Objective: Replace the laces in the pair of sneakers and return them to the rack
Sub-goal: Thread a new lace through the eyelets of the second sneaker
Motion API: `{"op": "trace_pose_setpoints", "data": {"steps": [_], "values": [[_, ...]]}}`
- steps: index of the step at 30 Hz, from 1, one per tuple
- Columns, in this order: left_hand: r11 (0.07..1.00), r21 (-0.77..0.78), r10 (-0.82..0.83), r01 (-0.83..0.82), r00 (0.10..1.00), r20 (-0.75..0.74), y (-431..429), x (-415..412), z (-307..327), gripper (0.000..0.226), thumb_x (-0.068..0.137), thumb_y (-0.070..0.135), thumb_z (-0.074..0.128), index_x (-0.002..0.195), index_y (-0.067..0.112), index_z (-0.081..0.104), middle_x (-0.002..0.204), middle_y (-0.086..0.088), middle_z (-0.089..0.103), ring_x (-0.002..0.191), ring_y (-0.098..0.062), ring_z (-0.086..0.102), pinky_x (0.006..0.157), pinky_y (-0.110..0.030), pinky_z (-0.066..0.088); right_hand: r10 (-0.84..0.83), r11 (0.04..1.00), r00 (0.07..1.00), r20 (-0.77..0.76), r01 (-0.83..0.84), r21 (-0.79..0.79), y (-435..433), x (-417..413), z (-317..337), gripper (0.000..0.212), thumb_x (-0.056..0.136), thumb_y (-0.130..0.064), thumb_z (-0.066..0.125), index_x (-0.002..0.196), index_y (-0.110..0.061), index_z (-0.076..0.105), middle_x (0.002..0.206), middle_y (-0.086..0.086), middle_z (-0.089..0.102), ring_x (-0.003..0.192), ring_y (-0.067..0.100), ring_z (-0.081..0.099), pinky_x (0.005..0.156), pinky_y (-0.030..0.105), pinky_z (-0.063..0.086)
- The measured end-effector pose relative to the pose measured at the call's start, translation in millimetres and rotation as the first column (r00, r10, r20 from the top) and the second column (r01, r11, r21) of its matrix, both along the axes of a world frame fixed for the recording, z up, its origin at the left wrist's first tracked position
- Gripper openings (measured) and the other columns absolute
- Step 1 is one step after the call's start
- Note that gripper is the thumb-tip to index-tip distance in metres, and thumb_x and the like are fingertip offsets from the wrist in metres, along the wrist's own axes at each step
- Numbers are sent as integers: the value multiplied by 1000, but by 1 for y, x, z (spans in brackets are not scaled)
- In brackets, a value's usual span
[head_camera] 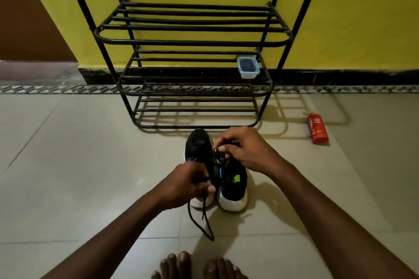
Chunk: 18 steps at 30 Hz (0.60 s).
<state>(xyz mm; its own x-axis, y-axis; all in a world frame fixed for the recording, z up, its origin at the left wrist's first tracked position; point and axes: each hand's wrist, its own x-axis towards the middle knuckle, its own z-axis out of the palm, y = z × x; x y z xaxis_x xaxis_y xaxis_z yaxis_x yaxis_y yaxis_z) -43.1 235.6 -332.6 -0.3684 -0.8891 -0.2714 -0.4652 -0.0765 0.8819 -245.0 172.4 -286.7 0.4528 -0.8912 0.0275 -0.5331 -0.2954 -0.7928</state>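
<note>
Two black sneakers with white soles stand side by side on the floor, toes toward the rack: the left sneaker [199,147] and the right sneaker [233,188]. My left hand [188,184] pinches a black lace [205,222] whose loose ends hang down onto the tiles. Over the right sneaker's eyelets, my right hand [242,149] pinches another part of the black lace. The black metal shoe rack [192,41] stands just behind the sneakers against the yellow wall.
A small clear plastic box [248,67] with dark contents sits on the rack's middle shelf at the right. A red bottle [317,129] lies on the tiles to the right. My bare toes [197,265] show at the bottom edge.
</note>
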Motion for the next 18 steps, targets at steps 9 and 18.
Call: {"op": "trace_pose_setpoints", "data": {"steps": [9, 18], "values": [[889, -452, 216, 80, 796, 565, 9, -27, -32, 23, 86, 44, 68, 93, 31, 50, 88, 10, 65, 79, -19, 65, 53, -30, 43, -17, 1000, 997, 78, 17, 11, -7, -23, -17, 19, 89, 1, 69, 95, -12, 81, 86, -8, 72, 76, 3, 69, 67, 18, 54], [953, -269, 144, -143, 989, -14, -32, -51, -19, 29, 86, 26, 81, 109, 30, 64, 87, 15, 75, 82, 2, 71, 69, -11, 52, -29, 990, 987, 158, 50, -132, -17, -33, -26, 13, 87, -9, 73, 92, -20, 77, 87, -14, 73, 85, 4, 70, 75, 16, 52]]}}
